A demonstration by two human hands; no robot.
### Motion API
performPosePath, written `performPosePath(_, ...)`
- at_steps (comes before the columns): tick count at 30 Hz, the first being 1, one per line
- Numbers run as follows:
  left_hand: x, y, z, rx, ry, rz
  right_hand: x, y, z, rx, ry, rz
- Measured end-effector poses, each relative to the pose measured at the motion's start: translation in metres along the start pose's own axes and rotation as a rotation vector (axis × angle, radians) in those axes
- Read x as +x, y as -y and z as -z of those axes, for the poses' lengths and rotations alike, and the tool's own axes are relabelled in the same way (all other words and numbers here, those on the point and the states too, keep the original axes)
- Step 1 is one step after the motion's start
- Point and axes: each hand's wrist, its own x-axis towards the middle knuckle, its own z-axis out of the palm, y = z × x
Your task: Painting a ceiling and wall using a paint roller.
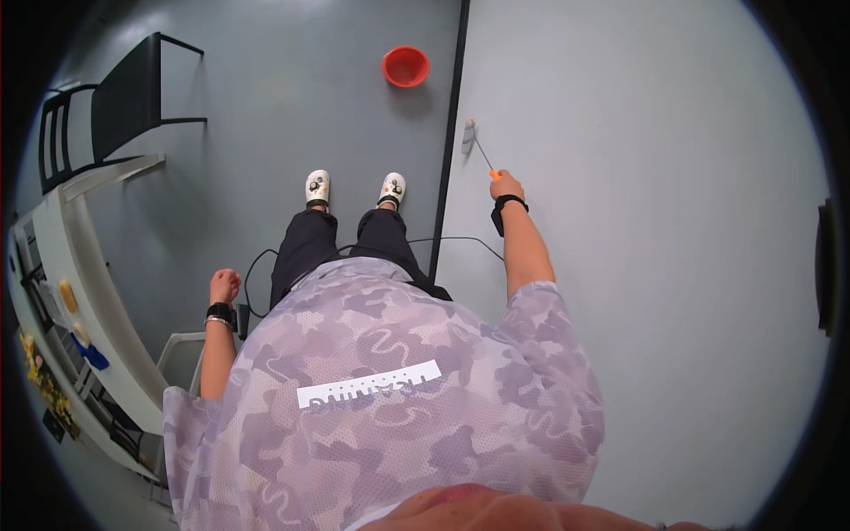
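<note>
My right hand [507,186] grips the orange handle of a paint roller [468,134], whose grey head rests against a pale white wall surface [655,221] beside its dark edge strip [454,80]. My left hand [224,285] hangs low at my left side with its fingers curled and nothing visible in it. A thin black cable [460,238] runs across my body toward my right arm.
A red bucket [405,69] sits on the grey floor [257,106] ahead of my white clogs [392,189]. To my left are black chairs [124,97] and a white table [102,283] carrying a blue item, a yellow item and flowers.
</note>
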Motion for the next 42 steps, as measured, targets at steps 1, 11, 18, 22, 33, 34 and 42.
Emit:
performPosePath(1,-0.007,0.013,0.009,-0.024,-0.042,0.012,0.012,0.011,0.006,0.016,0.006,0.020)
performPosePath(11,-0.120,0.092,-0.112,0.147,-0.062,0.090,0.162,0.089,-0.015,-0.185,0.085,0.196)
performPosePath(18,-0.136,0.063,-0.163,0.191,0.045,-0.016,0.159,0.056,-0.071,-0.241,0.218,0.110)
performPosePath(22,-0.113,0.053,-0.156,0.241,0.052,-0.093,0.124,0.014,-0.125,-0.364,0.374,0.053)
performPosePath(33,-0.094,0.114,-0.121,0.173,0.018,0.033,0.158,0.047,-0.099,-0.189,0.078,0.275)
performPosePath(34,-0.096,0.117,-0.119,0.228,0.024,0.043,0.159,0.066,-0.086,-0.165,0.049,0.268)
performPosePath(42,-0.108,0.096,-0.137,0.209,0.017,0.005,0.146,0.058,-0.121,-0.287,0.132,0.239)
